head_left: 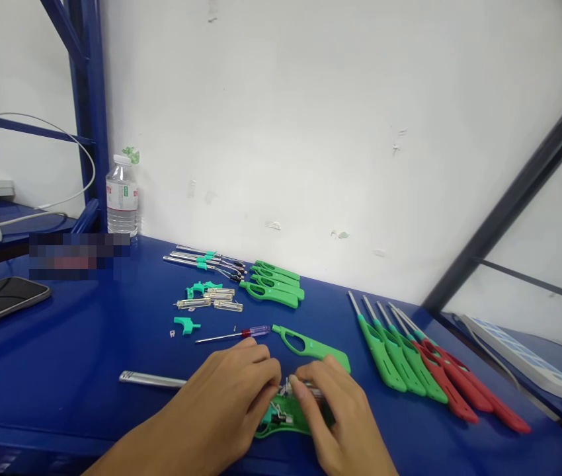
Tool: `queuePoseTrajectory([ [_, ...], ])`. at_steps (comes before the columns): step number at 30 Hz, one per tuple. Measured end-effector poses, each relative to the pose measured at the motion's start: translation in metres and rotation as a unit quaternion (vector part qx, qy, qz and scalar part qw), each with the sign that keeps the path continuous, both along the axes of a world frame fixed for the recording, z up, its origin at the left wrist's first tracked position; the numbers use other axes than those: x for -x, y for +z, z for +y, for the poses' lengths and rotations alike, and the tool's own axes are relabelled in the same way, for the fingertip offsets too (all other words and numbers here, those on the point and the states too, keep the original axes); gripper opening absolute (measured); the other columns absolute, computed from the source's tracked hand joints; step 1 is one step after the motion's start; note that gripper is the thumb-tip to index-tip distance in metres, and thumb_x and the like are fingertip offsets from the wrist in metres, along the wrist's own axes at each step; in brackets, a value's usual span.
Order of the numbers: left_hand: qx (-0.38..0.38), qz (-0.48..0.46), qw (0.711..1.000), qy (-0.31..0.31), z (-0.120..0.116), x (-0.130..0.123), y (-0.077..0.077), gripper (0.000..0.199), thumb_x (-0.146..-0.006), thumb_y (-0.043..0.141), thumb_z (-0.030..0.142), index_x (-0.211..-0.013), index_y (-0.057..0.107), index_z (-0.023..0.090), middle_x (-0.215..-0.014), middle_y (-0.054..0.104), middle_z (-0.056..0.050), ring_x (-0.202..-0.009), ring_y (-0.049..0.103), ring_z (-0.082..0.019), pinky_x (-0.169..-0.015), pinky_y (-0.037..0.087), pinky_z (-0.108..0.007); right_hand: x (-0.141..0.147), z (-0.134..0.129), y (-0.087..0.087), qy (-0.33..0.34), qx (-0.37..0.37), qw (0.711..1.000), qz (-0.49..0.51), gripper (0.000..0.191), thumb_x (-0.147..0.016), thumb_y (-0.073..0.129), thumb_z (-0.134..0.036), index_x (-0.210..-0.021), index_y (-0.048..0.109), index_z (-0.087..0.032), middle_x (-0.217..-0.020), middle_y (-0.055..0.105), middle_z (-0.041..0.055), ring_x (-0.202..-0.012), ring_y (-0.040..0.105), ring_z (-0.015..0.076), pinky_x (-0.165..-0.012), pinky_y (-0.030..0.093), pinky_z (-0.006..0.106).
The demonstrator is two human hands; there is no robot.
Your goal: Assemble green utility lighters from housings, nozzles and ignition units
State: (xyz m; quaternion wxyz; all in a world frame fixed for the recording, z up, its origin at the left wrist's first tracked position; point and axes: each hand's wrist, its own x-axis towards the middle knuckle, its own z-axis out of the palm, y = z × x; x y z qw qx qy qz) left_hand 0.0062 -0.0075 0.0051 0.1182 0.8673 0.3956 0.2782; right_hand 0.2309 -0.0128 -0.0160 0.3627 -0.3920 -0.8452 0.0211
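Observation:
In front of me lies the open green half shell of a gas lighter, with a teal trigger, wires and a small dark igniter part inside. A silver lighter tube runs leftward from it, partly under my left hand. My left hand is closed at the shell's left end, fingertips pinched; what is between them is hidden. My right hand is closed on a clear fuel tank with a metal valve, at the shell's upper edge. Just beyond lies a matching green handle half.
A screwdriver, a loose teal trigger and clear fuel tanks lie ahead. Behind are silver tubes and green shell halves. Several assembled lighters lie right; a phone and bottle stand left.

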Motion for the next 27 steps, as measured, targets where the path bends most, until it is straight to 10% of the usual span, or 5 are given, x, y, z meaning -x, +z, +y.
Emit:
queuePoseTrajectory([
  [27,0.018,-0.016,1.000,-0.010,-0.0024,0.0000,-0.0011,0.025,-0.107,0.051,0.010,-0.090,0.067,0.021,-0.093,0.069,-0.002,-0.089,0.065,-0.021,-0.081,0.045,-0.034,0.0003,-0.0030,0.0022,0.022,0.007,1.000,-0.010,0.021,-0.116,0.047,-0.021,-0.102,0.060,-0.027,-0.091,0.072,-0.0023,-0.081,0.067,0.0200,-0.085,0.051,0.034],
])
